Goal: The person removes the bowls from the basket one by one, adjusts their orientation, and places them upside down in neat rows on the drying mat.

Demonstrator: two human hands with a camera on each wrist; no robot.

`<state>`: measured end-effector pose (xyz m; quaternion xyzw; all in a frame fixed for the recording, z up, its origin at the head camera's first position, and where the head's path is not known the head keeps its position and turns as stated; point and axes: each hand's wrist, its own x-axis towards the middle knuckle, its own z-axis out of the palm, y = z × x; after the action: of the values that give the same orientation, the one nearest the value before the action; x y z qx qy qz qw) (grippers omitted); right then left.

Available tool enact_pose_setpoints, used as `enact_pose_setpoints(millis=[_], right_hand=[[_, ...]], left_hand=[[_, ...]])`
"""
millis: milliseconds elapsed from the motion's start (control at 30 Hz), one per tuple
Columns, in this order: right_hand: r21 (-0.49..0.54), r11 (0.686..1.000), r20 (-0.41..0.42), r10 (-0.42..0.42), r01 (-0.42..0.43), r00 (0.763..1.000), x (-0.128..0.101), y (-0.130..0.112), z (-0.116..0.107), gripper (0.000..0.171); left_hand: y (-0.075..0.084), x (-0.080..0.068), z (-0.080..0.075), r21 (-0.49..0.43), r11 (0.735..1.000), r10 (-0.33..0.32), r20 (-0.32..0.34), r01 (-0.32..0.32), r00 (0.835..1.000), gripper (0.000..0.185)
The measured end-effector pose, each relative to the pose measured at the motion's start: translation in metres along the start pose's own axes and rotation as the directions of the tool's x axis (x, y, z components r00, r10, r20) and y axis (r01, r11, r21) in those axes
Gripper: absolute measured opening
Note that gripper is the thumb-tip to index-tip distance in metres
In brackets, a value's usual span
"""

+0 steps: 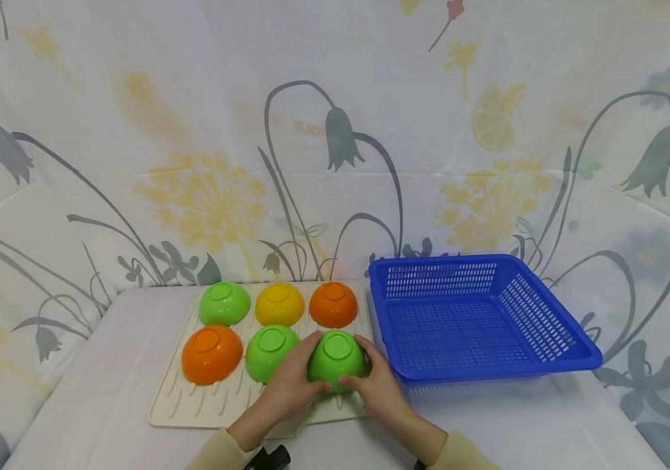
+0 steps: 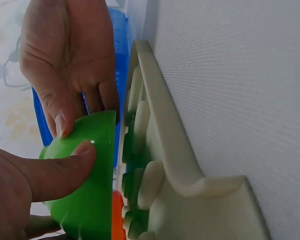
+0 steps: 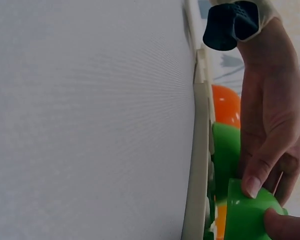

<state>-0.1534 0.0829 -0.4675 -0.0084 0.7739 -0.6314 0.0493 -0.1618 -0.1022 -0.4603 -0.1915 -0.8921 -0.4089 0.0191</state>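
An upturned green bowl [image 1: 337, 358] is held from both sides at the front right corner of a cream draining board [image 1: 179, 418]. My left hand [image 1: 292, 382] grips its left side, thumb at the front. On the other side my right hand [image 1: 383, 386] does the same, fingers behind and thumb on the front wall. In the left wrist view both thumbs press the green bowl [image 2: 85, 185], its rim close over the board's ridges. Just left of it stands another green bowl [image 1: 264, 349], partly covered by my left hand.
An orange bowl [image 1: 211, 356] sits front left on the board. Along its back row stand a green bowl [image 1: 224, 305], a yellow bowl [image 1: 279, 305] and an orange bowl [image 1: 333, 305], all upside down. A blue basket [image 1: 405, 375] stands right of the board, before a patterned cloth [image 1: 370, 215].
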Motion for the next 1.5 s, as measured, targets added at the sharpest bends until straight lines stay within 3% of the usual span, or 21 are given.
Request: enact_pose_setpoints(millis=[233, 567, 833, 1267, 1500], right_hand=[[-0.039, 0.999, -0.019, -0.004, 0.003, 1.0, 0.005, -0.001, 0.0, 0.08], [0.096, 0.994, -0.03, -0.046, 0.049, 0.998, 0.011, 0.003, 0.0, 0.073], [0.107, 0.991, -0.015, -0.079, 0.081, 0.997, 0.013, 0.004, 0.001, 0.072], [0.186, 0.98, 0.017, -0.075, 0.07, 0.997, 0.018, 0.003, 0.005, 0.072], [0.157, 0.981, -0.019, -0.11, 0.112, 0.994, 0.014, 0.004, 0.004, 0.072]], left_hand=[[0.001, 0.004, 0.001, 0.009, 1.0, -0.028, -0.003, 0.028, 1.0, 0.089], [0.007, 0.011, 0.003, 0.068, 0.997, -0.042, 0.01, 0.041, 0.999, 0.087], [0.006, 0.013, 0.005, 0.088, 0.993, -0.079, 0.047, 0.075, 0.996, 0.084], [-0.001, 0.01, 0.005, 0.045, 0.997, -0.061, 0.015, 0.06, 0.998, 0.078], [0.003, 0.011, 0.0, -0.05, 0.998, -0.03, -0.029, 0.029, 0.999, 0.074]])
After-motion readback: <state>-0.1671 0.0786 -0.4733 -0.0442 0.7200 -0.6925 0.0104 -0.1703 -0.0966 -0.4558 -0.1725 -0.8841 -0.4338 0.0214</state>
